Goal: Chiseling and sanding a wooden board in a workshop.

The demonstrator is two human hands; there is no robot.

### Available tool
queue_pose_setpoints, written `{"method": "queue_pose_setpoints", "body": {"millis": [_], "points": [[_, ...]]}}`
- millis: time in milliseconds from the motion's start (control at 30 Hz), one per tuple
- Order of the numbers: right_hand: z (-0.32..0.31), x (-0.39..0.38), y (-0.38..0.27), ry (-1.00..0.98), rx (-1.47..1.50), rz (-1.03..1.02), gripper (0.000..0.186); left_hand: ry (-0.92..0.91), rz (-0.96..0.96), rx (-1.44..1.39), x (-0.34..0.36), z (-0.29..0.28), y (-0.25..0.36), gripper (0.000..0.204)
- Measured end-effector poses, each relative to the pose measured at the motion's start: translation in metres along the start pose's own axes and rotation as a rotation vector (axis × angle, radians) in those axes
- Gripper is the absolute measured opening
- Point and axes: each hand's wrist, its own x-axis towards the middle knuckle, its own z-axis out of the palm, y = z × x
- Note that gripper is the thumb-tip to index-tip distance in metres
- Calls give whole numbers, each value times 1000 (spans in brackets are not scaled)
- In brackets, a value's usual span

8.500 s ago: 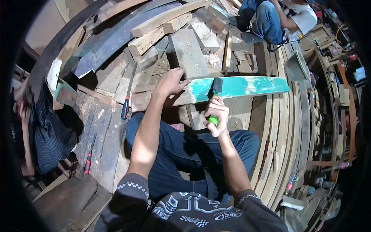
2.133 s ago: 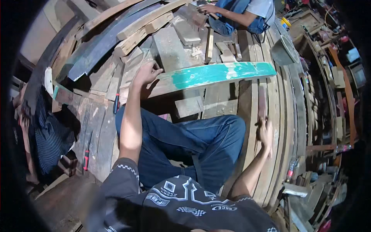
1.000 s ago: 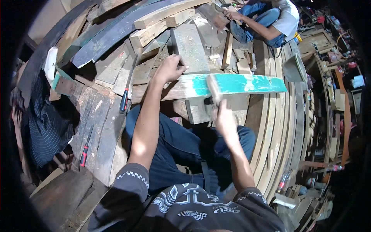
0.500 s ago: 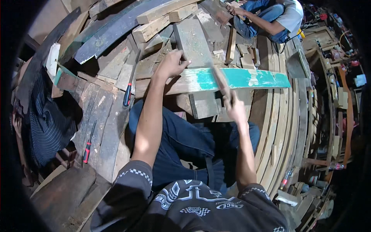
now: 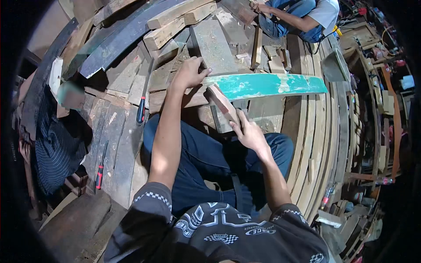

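A curved wooden plank (image 5: 267, 84) with worn green paint lies crosswise before me, its left end bare wood. My left hand (image 5: 190, 73) is closed at the far edge of that bare end, its fingers curled and partly hidden. Below the plank, my right hand (image 5: 251, 131) grips a short wooden bar (image 5: 222, 102). The bar tilts up to the left, its upper end at the plank's near edge, where paint meets bare wood. A wide grey board (image 5: 212, 41) runs beneath the plank.
To my left lie a blue-and-black-handled tool (image 5: 140, 109) and a red-handled one (image 5: 99, 176). Timber offcuts (image 5: 169, 33) are piled ahead. Long pale boards (image 5: 309, 144) stretch along the right. Another person (image 5: 294, 17) sits at the far right.
My right hand has swung the wooden bar left and nearer to me, from over the green paint to the plank's near edge. My left hand keeps its place on the plank.
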Motion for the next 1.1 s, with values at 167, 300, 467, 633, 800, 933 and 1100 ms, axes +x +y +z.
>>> {"method": "queue_pose_setpoints", "body": {"millis": [167, 300, 467, 633, 800, 933, 1100], "points": [[-14, 20, 49, 341, -178, 444, 42, -26, 0, -13, 8, 1, 2, 30], [10, -6, 1, 45, -131, 165, 48, 79, 35, 10, -2, 6, -1, 29], [-21, 13, 66, 265, -101, 385, 41, -41, -15, -90, 5, 3, 6, 31], [4, 6, -5, 27, -68, 272, 48, 37, 11, -9, -2, 5, -5, 33], [-31, 25, 37, 129, 6, 422, 40, -1, -11, -30, 8, 1, 8, 32], [12, 10, 5, 198, -166, 253, 41, 45, 28, 30, 7, 9, 5, 36], [-16, 20, 8, -21, -30, 273, 38, -26, -11, -10, 3, -7, 8, 37]]}}
